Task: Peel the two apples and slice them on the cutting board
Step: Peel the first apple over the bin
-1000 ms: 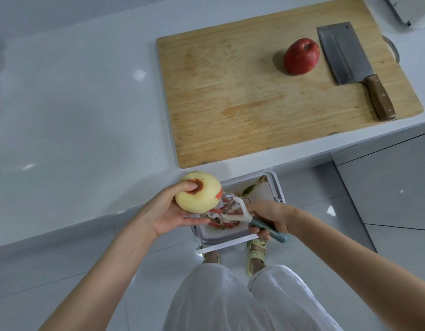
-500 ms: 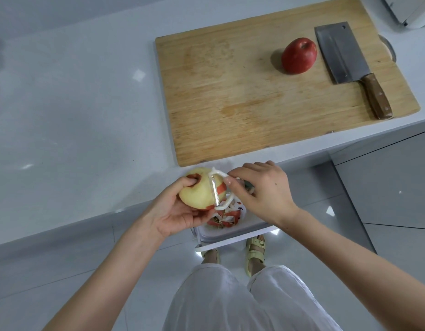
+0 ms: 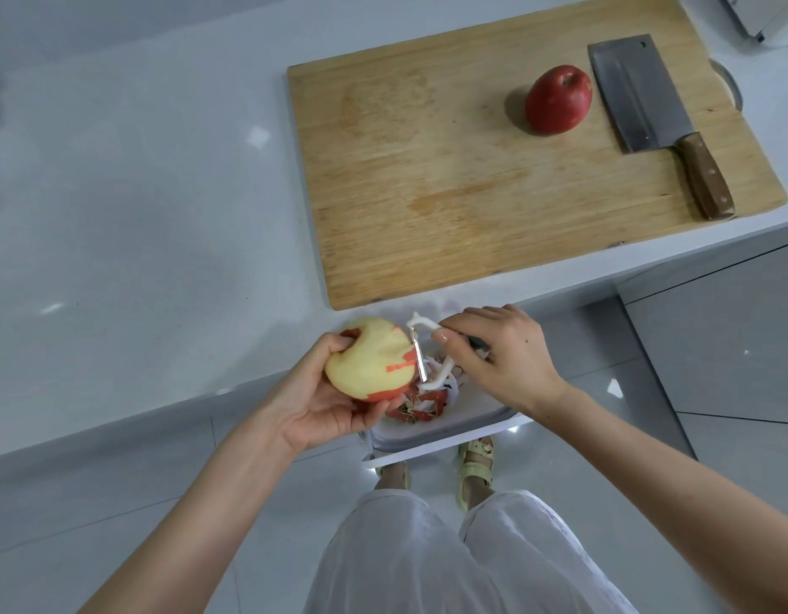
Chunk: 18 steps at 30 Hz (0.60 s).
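My left hand [image 3: 321, 405] cups the mostly peeled apple [image 3: 370, 361], fingers curled round it, just off the table [image 3: 139, 192] edge at 6 o'clock from the cutting board [image 3: 471, 192]. Red skin shows at the fruit's 5 o'clock and under my thumb at 10. The peeler [image 3: 421, 352] lies against its 3 o'clock side, pinched in my right hand [image 3: 502, 356]. I'd take short, shallow strokes away from my thumb, turning each patch to the blade and letting the strips drop into the bin [image 3: 449, 429] below. The second apple [image 3: 558, 99], unpeeled, sits at the board's 2 o'clock, beside the cleaver [image 3: 649, 104].
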### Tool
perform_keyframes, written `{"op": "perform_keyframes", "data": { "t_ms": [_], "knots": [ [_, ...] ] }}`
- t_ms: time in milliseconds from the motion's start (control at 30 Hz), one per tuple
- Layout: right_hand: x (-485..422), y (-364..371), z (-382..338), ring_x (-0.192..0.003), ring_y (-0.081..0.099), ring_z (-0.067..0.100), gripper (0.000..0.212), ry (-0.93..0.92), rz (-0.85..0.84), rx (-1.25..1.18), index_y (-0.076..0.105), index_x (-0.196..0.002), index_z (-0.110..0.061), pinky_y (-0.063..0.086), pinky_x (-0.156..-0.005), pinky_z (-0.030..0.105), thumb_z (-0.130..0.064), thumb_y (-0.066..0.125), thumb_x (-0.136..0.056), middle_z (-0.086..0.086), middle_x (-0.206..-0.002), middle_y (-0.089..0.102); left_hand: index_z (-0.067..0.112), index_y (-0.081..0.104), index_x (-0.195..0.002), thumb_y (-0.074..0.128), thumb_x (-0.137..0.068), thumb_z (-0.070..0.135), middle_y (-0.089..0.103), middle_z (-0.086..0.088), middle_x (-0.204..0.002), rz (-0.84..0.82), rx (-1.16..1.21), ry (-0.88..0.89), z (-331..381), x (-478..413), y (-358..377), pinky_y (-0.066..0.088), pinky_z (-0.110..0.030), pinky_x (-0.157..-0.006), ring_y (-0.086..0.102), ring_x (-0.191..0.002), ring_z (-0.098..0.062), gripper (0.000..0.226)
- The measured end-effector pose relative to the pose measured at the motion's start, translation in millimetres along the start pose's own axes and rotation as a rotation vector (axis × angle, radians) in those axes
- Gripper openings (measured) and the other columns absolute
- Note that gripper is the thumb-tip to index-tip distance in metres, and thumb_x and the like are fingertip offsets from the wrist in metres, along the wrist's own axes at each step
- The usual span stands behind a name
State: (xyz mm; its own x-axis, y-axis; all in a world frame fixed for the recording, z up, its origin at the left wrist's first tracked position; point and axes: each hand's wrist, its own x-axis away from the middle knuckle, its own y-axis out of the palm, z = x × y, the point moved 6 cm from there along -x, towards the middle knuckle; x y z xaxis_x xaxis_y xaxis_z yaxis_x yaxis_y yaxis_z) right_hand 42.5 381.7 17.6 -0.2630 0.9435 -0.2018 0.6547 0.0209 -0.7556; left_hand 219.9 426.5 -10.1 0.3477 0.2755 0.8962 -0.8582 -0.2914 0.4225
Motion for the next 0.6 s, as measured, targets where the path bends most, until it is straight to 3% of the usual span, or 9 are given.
{"op": "perform_keyframes", "data": {
  "t_ms": [100,167,200,267,333,467,600],
  "knots": [
    [8,15,16,-0.050,0.051,0.011,0.033,0.005,-0.054,0.070,0.071,-0.071,-0.025,0.036,-0.054,0.025,-0.041,0.048,-0.091,-0.008,-0.053,0.057,-0.004,0.071,-0.088,0.084,-0.038,0.025,0.066,-0.028,-0.077,-0.127,-0.027,-0.030,3,8,12,0.053,-0.028,-0.044,0.064,-0.056,-0.036,0.059],
    [14,23,25,-0.046,0.047,0.012,0.036,0.045,-0.092,0.059,0.070,-0.068,-0.025,0.032,-0.052,0.022,-0.043,0.047,-0.090,-0.008,-0.050,0.054,-0.002,0.075,-0.079,0.090,-0.018,0.019,0.066,-0.028,-0.078,-0.191,-0.042,-0.023,7,11,19,0.054,-0.031,-0.045,0.065,-0.057,-0.038,0.066],
    [17,25,29,-0.045,0.045,0.011,0.040,0.074,-0.116,0.050,0.069,-0.067,-0.026,0.031,-0.049,0.022,-0.046,0.044,-0.091,-0.007,-0.049,0.053,-0.002,0.075,-0.079,0.090,-0.019,0.019,0.066,-0.028,-0.080,-0.193,-0.045,-0.016,8,12,21,0.054,-0.031,-0.046,0.065,-0.059,-0.038,0.066],
    [20,25,32,-0.046,0.044,0.009,0.045,0.167,-0.192,0.058,0.065,-0.066,-0.029,0.038,-0.046,0.026,-0.054,0.039,-0.093,-0.007,-0.049,0.052,-0.004,0.072,-0.090,0.085,-0.040,0.025,0.066,-0.029,-0.084,-0.156,-0.016,-0.014,9,9,20,0.055,-0.031,-0.047,0.066,-0.062,-0.037,0.059],
    [21,26,37,-0.048,0.042,0.009,0.046,0.312,-0.328,0.069,0.054,-0.060,-0.027,0.038,-0.051,0.026,-0.056,0.040,-0.094,-0.006,-0.050,0.047,-0.005,0.063,-0.102,0.064,-0.062,0.031,0.066,-0.029,-0.087,-0.095,0.031,-0.020,7,6,15,0.056,-0.030,-0.049,0.066,-0.064,-0.035,0.054],
    [25,31,41,-0.050,0.036,0.014,0.052,0.600,-0.624,-0.077,0.034,-0.059,-0.016,0.031,-0.056,0.027,-0.053,0.036,-0.096,-0.002,-0.054,0.038,-0.009,0.057,-0.107,0.060,-0.065,0.031,0.066,-0.030,-0.087,0.007,0.065,-0.024,5,1,6,0.058,-0.031,-0.052,0.067,-0.064,-0.034,0.057],
    [33,35,37,-0.037,0.030,0.011,0.067,0.850,-0.766,-0.316,0.058,-0.070,-0.009,0.031,-0.050,0.023,-0.060,0.022,-0.095,-0.002,-0.048,0.035,-0.007,0.055,-0.111,0.065,-0.061,0.030,0.067,-0.030,-0.087,0.098,0.051,0.006,7,-3,-3,0.059,-0.033,-0.054,0.069,-0.065,-0.035,0.063]
  ]
}}
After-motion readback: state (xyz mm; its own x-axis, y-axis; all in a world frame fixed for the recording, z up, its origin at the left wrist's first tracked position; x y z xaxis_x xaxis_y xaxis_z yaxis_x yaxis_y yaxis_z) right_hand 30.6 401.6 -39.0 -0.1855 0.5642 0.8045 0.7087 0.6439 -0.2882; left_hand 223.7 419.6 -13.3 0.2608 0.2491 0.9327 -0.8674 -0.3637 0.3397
